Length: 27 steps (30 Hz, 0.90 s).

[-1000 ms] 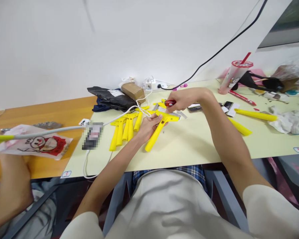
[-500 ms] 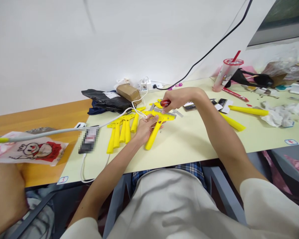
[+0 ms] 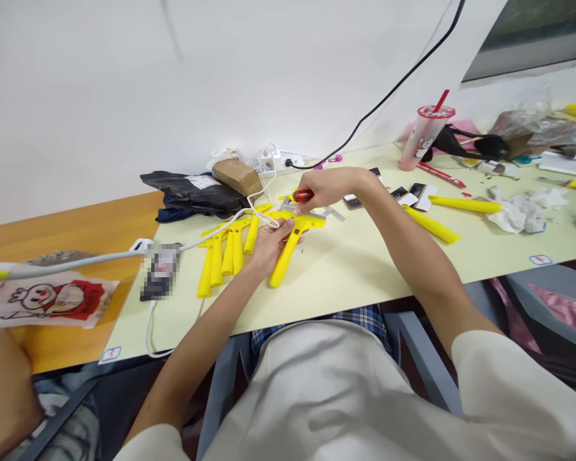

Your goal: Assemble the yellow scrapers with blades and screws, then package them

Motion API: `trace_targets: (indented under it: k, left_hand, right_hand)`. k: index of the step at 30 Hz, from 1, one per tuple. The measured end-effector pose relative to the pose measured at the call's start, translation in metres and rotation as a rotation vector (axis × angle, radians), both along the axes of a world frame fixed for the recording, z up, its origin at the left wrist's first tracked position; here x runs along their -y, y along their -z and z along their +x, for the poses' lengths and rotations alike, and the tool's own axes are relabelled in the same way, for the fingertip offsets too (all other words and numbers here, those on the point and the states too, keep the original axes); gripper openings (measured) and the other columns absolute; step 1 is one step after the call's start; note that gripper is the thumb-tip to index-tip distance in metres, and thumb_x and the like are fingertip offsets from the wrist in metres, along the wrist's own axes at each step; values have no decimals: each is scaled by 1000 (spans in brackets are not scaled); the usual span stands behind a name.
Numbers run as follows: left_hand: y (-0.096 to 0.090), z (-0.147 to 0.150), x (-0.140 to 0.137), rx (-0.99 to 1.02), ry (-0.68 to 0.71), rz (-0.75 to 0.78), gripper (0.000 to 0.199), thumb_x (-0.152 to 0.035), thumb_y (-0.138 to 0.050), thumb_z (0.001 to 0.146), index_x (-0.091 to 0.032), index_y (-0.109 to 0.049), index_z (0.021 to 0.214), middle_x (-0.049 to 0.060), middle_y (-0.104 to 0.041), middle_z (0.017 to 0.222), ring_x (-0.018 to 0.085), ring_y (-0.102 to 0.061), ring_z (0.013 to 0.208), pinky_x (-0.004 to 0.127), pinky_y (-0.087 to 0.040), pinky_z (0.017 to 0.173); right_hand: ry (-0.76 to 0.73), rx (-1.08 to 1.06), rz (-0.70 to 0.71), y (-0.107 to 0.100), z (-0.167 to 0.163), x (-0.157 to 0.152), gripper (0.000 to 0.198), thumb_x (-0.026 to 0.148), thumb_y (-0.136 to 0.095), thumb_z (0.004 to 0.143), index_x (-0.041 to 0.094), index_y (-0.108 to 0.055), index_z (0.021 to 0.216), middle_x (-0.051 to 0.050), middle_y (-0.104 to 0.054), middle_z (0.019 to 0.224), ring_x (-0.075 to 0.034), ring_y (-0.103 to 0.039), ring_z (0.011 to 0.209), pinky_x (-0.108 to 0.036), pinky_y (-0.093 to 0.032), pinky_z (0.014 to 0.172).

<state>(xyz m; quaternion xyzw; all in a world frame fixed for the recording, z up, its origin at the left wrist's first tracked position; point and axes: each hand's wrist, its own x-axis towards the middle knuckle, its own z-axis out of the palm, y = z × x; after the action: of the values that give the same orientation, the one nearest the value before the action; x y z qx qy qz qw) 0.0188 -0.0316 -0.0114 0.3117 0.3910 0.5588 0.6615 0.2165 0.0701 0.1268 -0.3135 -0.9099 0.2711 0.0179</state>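
Observation:
My left hand (image 3: 271, 246) is closed around the head of a yellow scraper (image 3: 285, 257), its thumb on top near the neck. The scraper's handle points down toward me. Above the head, my right hand (image 3: 324, 187) grips the red handle of a screwdriver (image 3: 303, 196), whose tip is hidden behind the fingers and the scraper. Several more yellow scrapers (image 3: 216, 261) lie side by side to the left, handles toward me. Thin grey metal blades (image 3: 335, 214) rest on the table just beyond the scraper head.
A white cable (image 3: 211, 234) crosses over the scrapers. A phone-like item (image 3: 161, 272) lies left, and a black plastic bag (image 3: 192, 193) and cardboard box (image 3: 237, 176) stand by the wall. To the right are a drink cup (image 3: 423, 137), yellow handles (image 3: 432, 224) and crumpled tissue (image 3: 523, 211).
The whole view has shifted slightly, so the scene sits further left. Both hands keep the same hold on the scraper and the screwdriver.

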Motion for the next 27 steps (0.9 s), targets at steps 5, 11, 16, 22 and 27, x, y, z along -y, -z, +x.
trace_targets:
  k: [5,11,16,22,27]
  left_hand:
    - [0,0,0,16,-11,10,48,-38,-109,70,-18,-70,89,3,-83,92,27,-88,102,29,-73,86]
    - [-2,0,1,20,-28,12,45,-36,-108,73,-18,-70,91,4,-85,99,29,-87,110,32,-73,93]
    - [-1,-2,1,39,47,75,37,-29,-104,79,-18,-72,93,5,-85,108,31,-83,125,39,-69,109]
    - [5,-4,-2,57,45,112,35,-28,-103,80,-18,-70,86,3,-85,106,31,-82,126,41,-67,113]
    - [5,-4,-2,49,40,104,33,-24,-101,81,-18,-69,84,2,-83,99,31,-83,125,42,-68,112]
  right_hand:
    - [-30,-18,15,4,-2,-3,56,40,-86,95,22,-42,66,6,-38,61,-11,-30,58,-33,-19,57]
    - [1,-43,47,-1,-3,2,55,32,-88,93,21,-42,64,6,-36,61,-11,-29,60,-35,-19,58]
    - [49,-46,75,-4,-3,4,57,31,-88,94,21,-39,64,5,-35,63,-11,-28,61,-36,-20,59]
    - [10,-34,66,-3,1,-1,56,39,-82,98,23,-38,69,6,-32,66,-10,-26,61,-33,-21,57]
    - [-2,-33,38,-2,2,-3,57,45,-84,97,23,-39,69,7,-32,64,-9,-26,59,-31,-21,55]
